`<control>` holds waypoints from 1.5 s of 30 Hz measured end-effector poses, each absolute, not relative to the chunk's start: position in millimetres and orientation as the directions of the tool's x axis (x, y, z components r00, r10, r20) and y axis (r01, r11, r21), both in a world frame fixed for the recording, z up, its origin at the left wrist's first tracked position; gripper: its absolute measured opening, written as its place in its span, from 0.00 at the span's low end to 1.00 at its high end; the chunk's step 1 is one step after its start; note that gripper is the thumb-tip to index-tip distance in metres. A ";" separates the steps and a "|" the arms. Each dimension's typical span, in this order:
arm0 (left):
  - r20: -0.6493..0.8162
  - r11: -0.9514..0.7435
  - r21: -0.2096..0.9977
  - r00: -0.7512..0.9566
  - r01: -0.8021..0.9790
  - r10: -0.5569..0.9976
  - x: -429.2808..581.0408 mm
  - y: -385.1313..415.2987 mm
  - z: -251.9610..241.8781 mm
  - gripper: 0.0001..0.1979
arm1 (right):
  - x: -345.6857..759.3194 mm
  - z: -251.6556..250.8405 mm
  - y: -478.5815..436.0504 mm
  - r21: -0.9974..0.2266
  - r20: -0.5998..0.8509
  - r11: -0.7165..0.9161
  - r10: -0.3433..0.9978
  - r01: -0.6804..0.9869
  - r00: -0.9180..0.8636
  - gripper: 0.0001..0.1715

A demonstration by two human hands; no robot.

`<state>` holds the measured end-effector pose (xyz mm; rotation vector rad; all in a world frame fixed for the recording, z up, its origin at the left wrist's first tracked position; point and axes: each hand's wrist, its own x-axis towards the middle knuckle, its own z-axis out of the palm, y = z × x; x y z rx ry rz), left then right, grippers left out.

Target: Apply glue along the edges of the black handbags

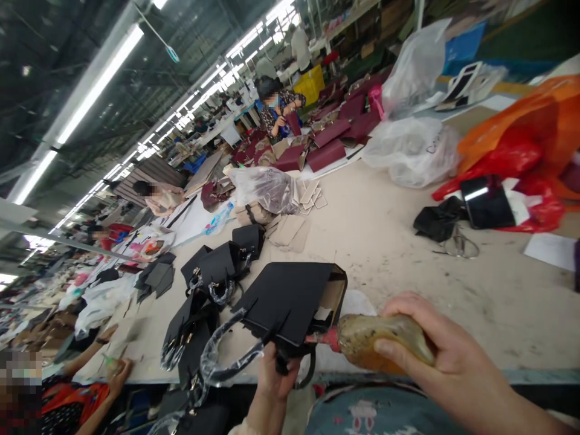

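Note:
My right hand (pixel 430 344) is wrapped around a squeeze bottle (pixel 380 338) of amber, glue-like liquid. Its red nozzle (pixel 330 338) points left, at the near edge of a black handbag (pixel 287 296). From below, my left hand (pixel 276 374) grips that bag, fingers closed on its underside. The bag lies tilted, its open side showing a tan lining. A plastic-wrapped handle (pixel 226 338) loops out from it to the left. Whether the nozzle touches the bag I cannot tell.
More black handbags (pixel 217 263) lie to the left, some at the table edge. Beige pieces (pixel 287 232) and a clear plastic bag (pixel 265 184) sit beyond. At right are a black phone-like slab (pixel 487 202) and a red bag (pixel 539 208). A co-worker's hand (pixel 118 374) is at lower left.

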<state>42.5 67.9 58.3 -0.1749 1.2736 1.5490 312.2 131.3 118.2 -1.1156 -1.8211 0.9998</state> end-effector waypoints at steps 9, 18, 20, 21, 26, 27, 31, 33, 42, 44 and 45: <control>-0.767 0.461 0.602 -0.312 -0.653 0.560 42.4 48.3 25.9 0.10 | 309.2 42.8 118.3 -0.945 -0.117 -0.047 0.973 0.323 -0.199 0.10; -0.799 0.517 0.597 -0.401 -0.613 0.447 47.1 50.7 21.8 0.15 | 314.4 12.3 99.2 -0.960 -0.156 -0.103 0.968 0.259 -0.195 0.10; -0.795 0.524 0.604 -0.399 -0.601 0.458 48.7 53.0 24.1 0.15 | 315.9 8.3 97.4 -0.961 -0.118 -0.073 0.981 0.267 -0.155 0.11; -0.797 0.527 0.600 -0.398 -0.602 0.453 49.0 53.6 24.7 0.15 | 316.4 6.7 96.5 -0.962 -0.103 -0.064 0.985 0.267 -0.135 0.12; -0.811 0.565 0.581 -0.357 -0.585 0.464 44.5 52.0 25.7 0.16 | 315.6 5.2 93.3 -0.972 -0.072 -0.047 0.992 0.232 -0.099 0.11; -0.814 0.571 0.576 -0.346 -0.584 0.467 43.0 51.6 26.8 0.17 | 315.1 6.0 93.1 -0.974 -0.071 -0.049 0.993 0.220 -0.094 0.10; -0.846 0.582 0.525 -0.308 -0.622 0.434 39.0 51.4 36.8 0.20 | 311.1 8.9 92.7 -0.987 -0.066 -0.053 0.995 0.154 -0.076 0.10; -0.861 0.590 0.501 -0.296 -0.634 0.413 38.9 51.4 43.5 0.21 | 308.1 9.1 91.0 -0.989 -0.058 -0.049 0.996 0.136 -0.065 0.11; -0.855 0.567 0.515 -0.347 -0.642 0.385 41.4 29.9 62.1 0.18 | 306.8 1.2 59.0 -0.976 0.138 0.149 0.987 0.157 -0.078 0.13; -0.863 0.573 0.503 -0.334 -0.647 0.380 40.2 22.2 62.3 0.18 | 309.5 -0.1 50.0 -0.971 0.159 0.171 0.984 0.167 -0.084 0.12; -0.863 0.573 0.501 -0.328 -0.649 0.383 39.5 18.5 62.1 0.17 | 310.6 -0.4 45.8 -0.970 0.166 0.176 0.983 0.166 -0.076 0.12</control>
